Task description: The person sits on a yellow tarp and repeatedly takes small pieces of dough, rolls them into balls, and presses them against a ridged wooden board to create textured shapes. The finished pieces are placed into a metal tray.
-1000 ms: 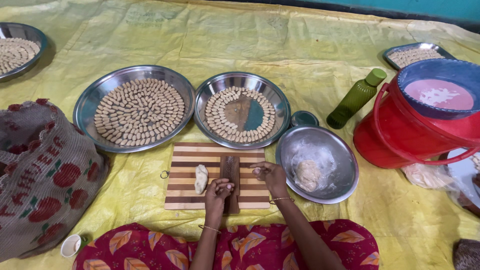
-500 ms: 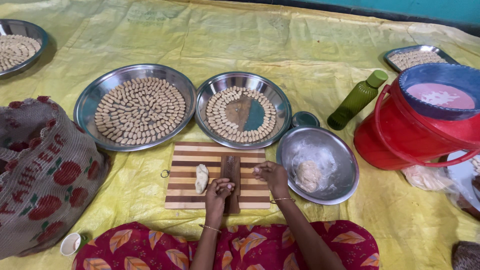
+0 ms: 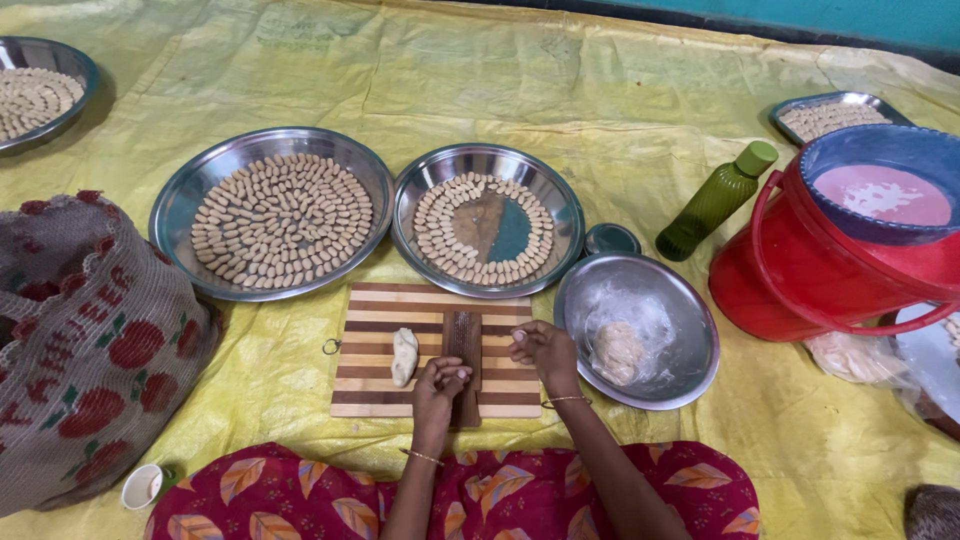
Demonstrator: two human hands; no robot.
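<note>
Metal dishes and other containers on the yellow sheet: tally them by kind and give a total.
Round metal trays of shaped dough pieces: 3
Rectangular metal tray of pieces: 1
Metal bowl with a dough lump: 1
Red buckets: 1
Blue basins: 1
Green bottles: 1
Total: 8

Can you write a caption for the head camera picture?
Left hand presses dough on a ridged wooden tool, right hand beside it.

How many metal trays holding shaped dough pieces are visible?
4: large round steel tray centre-left, smaller round steel tray beside it, one cut off top-left, rectangular tray top-right. Others may lie off-frame.
</note>
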